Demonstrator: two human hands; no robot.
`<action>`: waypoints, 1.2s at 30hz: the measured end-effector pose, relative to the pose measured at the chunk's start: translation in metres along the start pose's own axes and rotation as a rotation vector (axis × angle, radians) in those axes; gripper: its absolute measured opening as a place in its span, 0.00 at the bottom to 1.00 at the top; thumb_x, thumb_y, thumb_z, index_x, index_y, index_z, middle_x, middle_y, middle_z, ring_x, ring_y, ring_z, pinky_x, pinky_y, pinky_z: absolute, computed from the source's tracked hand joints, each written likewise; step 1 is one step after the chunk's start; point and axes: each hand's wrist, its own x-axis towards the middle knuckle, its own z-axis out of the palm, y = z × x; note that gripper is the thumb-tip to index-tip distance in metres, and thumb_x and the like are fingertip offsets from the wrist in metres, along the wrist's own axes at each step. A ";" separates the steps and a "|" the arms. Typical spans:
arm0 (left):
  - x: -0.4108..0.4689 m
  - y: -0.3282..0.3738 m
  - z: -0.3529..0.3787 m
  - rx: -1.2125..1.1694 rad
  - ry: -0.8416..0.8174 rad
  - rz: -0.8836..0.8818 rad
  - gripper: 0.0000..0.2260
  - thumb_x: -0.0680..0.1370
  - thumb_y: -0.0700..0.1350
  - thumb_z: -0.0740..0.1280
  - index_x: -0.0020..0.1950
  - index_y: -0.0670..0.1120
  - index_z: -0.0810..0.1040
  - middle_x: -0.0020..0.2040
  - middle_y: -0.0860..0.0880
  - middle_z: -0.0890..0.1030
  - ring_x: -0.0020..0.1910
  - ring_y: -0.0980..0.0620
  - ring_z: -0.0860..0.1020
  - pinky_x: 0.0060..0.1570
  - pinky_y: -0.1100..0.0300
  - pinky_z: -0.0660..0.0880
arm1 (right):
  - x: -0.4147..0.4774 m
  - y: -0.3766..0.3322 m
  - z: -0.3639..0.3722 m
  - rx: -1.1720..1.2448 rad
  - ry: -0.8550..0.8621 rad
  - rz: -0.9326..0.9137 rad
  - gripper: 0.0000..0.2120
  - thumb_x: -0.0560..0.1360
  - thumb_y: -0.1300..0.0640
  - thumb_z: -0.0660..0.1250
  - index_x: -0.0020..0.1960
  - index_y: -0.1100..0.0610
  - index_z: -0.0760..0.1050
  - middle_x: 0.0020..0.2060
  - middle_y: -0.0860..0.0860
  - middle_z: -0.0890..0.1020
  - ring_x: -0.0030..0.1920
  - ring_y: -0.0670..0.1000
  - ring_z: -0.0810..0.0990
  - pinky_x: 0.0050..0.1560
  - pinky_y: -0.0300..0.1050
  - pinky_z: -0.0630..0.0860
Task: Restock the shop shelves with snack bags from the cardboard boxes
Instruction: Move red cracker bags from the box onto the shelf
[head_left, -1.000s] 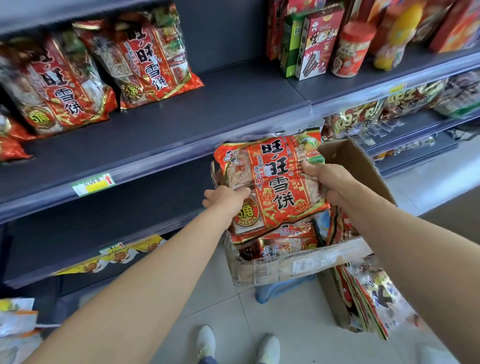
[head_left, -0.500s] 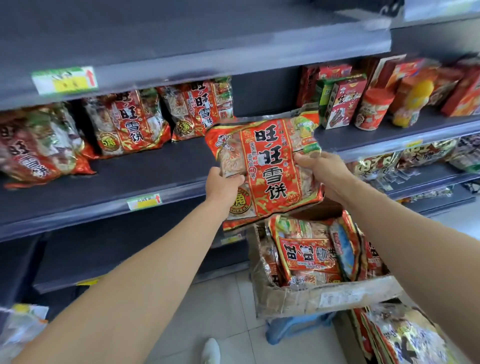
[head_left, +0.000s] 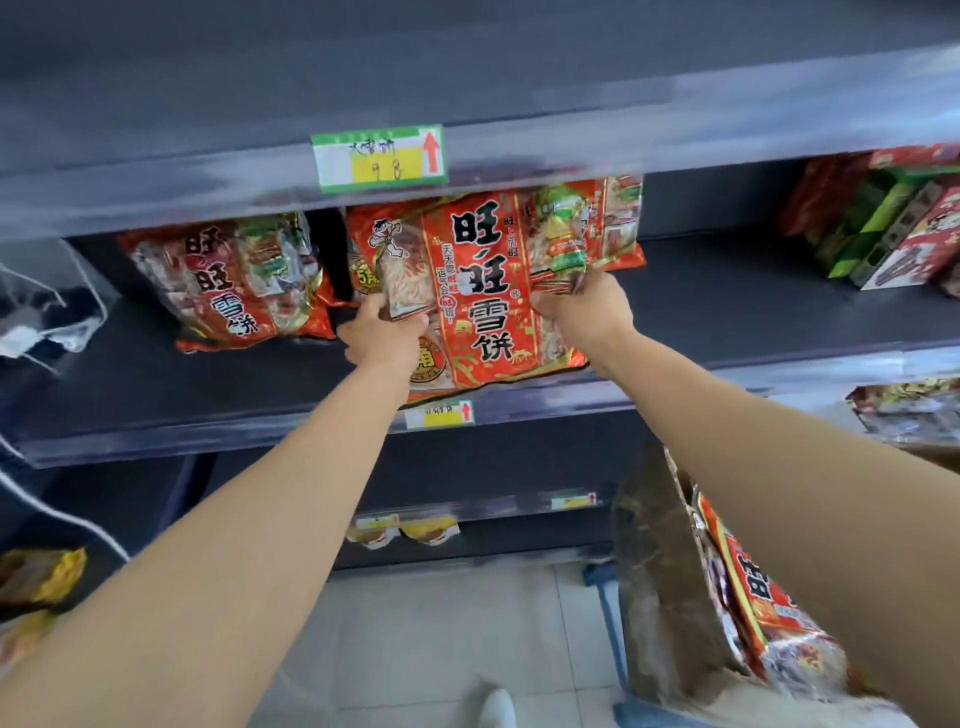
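Observation:
A large red snack bag (head_left: 483, 291) with big black characters stands at the front of the dark middle shelf (head_left: 753, 312). My left hand (head_left: 382, 332) grips its left edge and my right hand (head_left: 587, 301) grips its right edge. Another red bag (head_left: 618, 223) stands right behind it, and a third one (head_left: 234, 280) leans on the same shelf to the left. The cardboard box (head_left: 660, 587) stands on the floor at the lower right, partly hidden by my right arm, with more red snack bags (head_left: 758, 597) in it.
The upper shelf's front rail carries a green and yellow price tag (head_left: 379, 156). Green and red cartons (head_left: 893, 228) stand at the middle shelf's right end. Small yellow packs (head_left: 400, 530) lie on the lowest shelf. Yellow bags (head_left: 41, 577) sit at the far left. Tiled floor lies below.
Both hands have lifted the red bag from above the box up and forward onto the middle shelf. My view has tilted upward, and the box now sits at the lower right.

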 end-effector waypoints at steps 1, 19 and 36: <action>0.013 -0.002 -0.005 -0.024 0.000 -0.004 0.17 0.74 0.44 0.72 0.61 0.52 0.75 0.64 0.43 0.72 0.57 0.43 0.77 0.52 0.50 0.79 | 0.005 -0.006 0.011 -0.002 0.001 -0.002 0.26 0.63 0.41 0.69 0.55 0.56 0.74 0.51 0.55 0.81 0.57 0.59 0.77 0.57 0.59 0.75; 0.149 -0.003 -0.007 -0.012 -0.101 0.085 0.25 0.74 0.34 0.66 0.69 0.50 0.70 0.63 0.41 0.74 0.48 0.51 0.75 0.42 0.65 0.75 | 0.087 -0.015 0.114 0.151 -0.031 0.110 0.25 0.76 0.67 0.63 0.71 0.56 0.63 0.59 0.49 0.76 0.60 0.51 0.75 0.52 0.38 0.70; 0.127 -0.020 0.018 -0.046 -0.110 -0.032 0.40 0.75 0.35 0.66 0.77 0.55 0.45 0.37 0.51 0.74 0.44 0.47 0.81 0.37 0.57 0.75 | 0.093 0.002 0.124 0.046 -0.040 0.149 0.30 0.77 0.57 0.62 0.76 0.49 0.54 0.61 0.51 0.78 0.52 0.52 0.78 0.47 0.44 0.75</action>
